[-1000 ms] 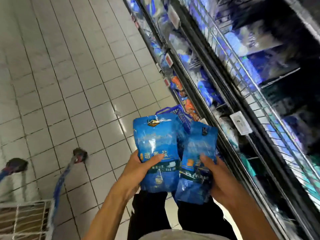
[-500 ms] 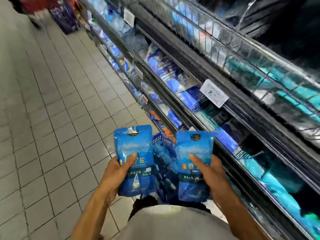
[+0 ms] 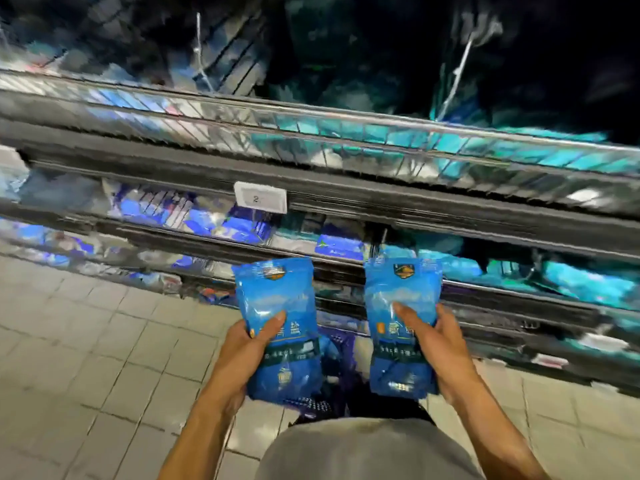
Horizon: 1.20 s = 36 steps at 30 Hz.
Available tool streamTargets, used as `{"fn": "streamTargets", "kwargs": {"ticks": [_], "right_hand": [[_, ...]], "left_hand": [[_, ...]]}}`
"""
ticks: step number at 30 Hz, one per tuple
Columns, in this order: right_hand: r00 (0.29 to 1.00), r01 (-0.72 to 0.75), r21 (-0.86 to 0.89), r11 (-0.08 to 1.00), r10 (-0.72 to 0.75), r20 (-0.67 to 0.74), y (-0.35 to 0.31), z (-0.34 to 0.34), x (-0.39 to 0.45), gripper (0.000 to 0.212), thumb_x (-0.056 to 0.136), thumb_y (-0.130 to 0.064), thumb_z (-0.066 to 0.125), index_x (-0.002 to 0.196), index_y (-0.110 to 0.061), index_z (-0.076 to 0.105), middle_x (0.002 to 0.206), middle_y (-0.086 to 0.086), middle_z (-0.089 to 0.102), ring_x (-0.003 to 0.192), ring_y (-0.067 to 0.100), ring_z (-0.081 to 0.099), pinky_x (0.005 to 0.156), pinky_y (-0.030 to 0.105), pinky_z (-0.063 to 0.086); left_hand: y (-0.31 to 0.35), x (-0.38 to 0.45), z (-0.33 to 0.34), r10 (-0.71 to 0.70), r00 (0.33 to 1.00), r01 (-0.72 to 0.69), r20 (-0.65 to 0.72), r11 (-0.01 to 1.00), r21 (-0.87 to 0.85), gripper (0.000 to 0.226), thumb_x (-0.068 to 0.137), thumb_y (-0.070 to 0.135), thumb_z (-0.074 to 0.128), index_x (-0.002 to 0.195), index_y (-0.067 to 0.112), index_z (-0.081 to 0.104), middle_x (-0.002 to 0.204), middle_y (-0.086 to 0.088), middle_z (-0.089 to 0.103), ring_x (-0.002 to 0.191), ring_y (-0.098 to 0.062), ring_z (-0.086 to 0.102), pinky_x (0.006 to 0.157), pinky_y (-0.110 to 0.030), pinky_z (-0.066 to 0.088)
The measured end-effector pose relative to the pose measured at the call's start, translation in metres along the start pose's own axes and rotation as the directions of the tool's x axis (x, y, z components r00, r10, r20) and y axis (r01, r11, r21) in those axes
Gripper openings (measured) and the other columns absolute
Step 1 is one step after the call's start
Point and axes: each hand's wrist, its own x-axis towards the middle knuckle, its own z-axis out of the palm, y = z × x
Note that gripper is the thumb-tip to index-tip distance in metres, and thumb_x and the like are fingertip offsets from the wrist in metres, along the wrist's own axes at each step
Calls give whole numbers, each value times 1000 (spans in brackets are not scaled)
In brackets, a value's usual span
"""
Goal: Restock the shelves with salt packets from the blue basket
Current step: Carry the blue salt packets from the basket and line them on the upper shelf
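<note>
My left hand (image 3: 247, 355) grips a blue salt packet (image 3: 277, 299) upright, thumb across its front. A second blue salt packet (image 3: 403, 292) stands upright in my right hand (image 3: 440, 351), whose thumb lies over its label. Both packets are held side by side in front of the lower shelf rail (image 3: 485, 299). The blue basket (image 3: 341, 368) shows only partly, low between the two packets, blurred and dark.
Wire-fronted shelves (image 3: 346, 133) with blue and teal packets run across the view, blurred. A white price tag (image 3: 260, 197) hangs on a dark shelf edge. Grey tiled floor (image 3: 86, 358) lies to the left and under me.
The view has swung from along the aisle to facing the shelves. The two packets have moved apart and stand a little higher; both hands keep their grip.
</note>
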Motion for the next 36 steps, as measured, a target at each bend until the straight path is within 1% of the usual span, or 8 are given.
{"fn": "streamTargets", "kwargs": {"ticks": [3,6,12,18,22,26,29,36], "right_hand": [[978,18,105,994,5,-209,16,-24,-39,19,86,-27,79,103,-23,74,98,1,80,91,23,77,83,43,61],[911,65,143,988,0,-413,34,-54,-81,16,87,-25,78,102,-20,75,93,0,80,85,21,78,68,33,63],[754,198,224,954,-2,-657,58,-103,-166,15,83,-28,79,97,-29,78,91,0,80,79,15,77,60,23,58],[582,311,283,907,54,-812,75,-146,-234,9,87,-27,75,95,-33,76,95,5,80,83,24,78,63,33,61],[517,350,285,892,69,-853,86,-184,-273,21,82,-37,76,100,-27,76,98,5,80,87,25,77,65,34,62],[458,363,278,889,90,-884,99,-240,-305,42,74,-46,78,108,-23,71,100,1,79,90,24,77,69,36,62],[459,368,278,887,87,-884,99,-290,-326,37,68,-53,79,99,-33,73,97,1,80,87,22,77,64,32,61],[469,366,261,893,65,-881,94,-391,-360,47,71,-52,77,109,-26,68,99,0,79,88,21,77,67,35,62]], "left_hand": [[4,10,18,0,983,-21,184,994,111,58,66,53,88,113,22,75,109,-2,78,102,-24,75,95,-47,56],[3,12,46,12,952,-99,307,959,267,52,68,57,86,108,26,75,103,10,79,98,-12,75,83,-33,56],[-4,-10,134,-87,834,-176,545,895,411,28,91,28,73,115,14,73,109,0,78,106,-23,73,102,-45,53],[-24,-54,224,-118,683,-357,721,807,471,12,90,28,74,98,18,75,84,16,78,76,1,74,61,-10,54],[-45,-91,283,-204,615,-386,762,765,516,26,87,34,77,108,19,74,93,3,80,89,-20,76,84,-40,60],[-73,-135,342,-244,538,-401,807,768,500,56,62,53,87,105,19,73,96,0,80,82,-16,78,67,-32,61],[-91,-170,385,-284,513,-389,810,764,514,76,47,64,88,107,20,72,98,-2,80,90,-25,77,86,-49,61],[-120,-238,465,-279,471,-353,837,810,468,55,60,54,85,104,23,75,103,-5,79,93,-28,77,91,-51,58]]}}
